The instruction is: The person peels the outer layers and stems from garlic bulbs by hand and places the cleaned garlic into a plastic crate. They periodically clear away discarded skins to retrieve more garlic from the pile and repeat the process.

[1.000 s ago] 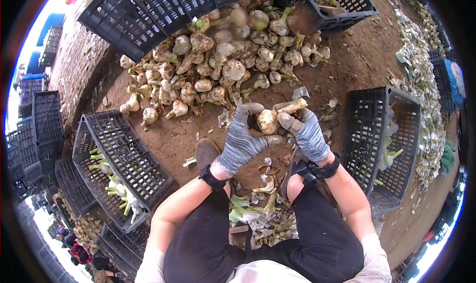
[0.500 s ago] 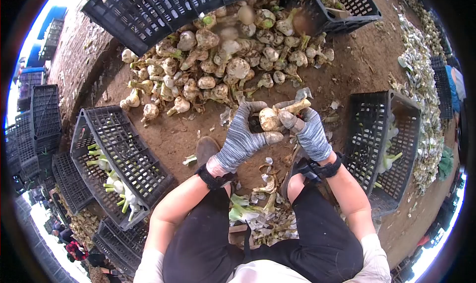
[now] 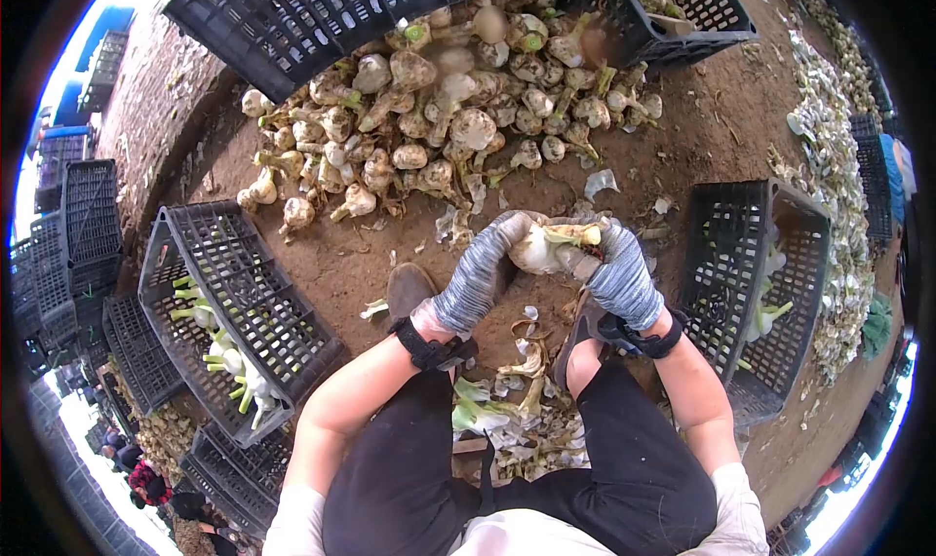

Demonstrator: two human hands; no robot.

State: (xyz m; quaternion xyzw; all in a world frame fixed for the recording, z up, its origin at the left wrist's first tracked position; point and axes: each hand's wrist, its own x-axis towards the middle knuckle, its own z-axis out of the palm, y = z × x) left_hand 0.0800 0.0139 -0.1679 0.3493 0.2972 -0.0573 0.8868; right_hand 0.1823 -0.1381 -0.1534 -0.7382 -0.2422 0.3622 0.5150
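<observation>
Between my two gloved hands is a garlic bulb (image 3: 534,251) with a thick stalk pointing right and strips of dry skin on it. My left hand (image 3: 492,261), in a grey knit glove, is wrapped round the bulb's left side. The fingers of my right hand (image 3: 614,269), gloved alike, are closed on the stalk and the loose skin at its right end. Part of the bulb is hidden behind the fingers. Beyond my hands lies a pile of dirty garlic bulbs (image 3: 414,156) on the bare ground.
A black crate (image 3: 263,293) at the left and another crate (image 3: 726,264) at the right hold peeled white garlic with green stalks. A tipped crate (image 3: 322,20) borders the pile. Peeled skins (image 3: 531,439) litter the ground between my legs.
A piece of skin has come away and lies on the ground past my hands. The bulb now shows whiter, and my left hand has closed further round it.
</observation>
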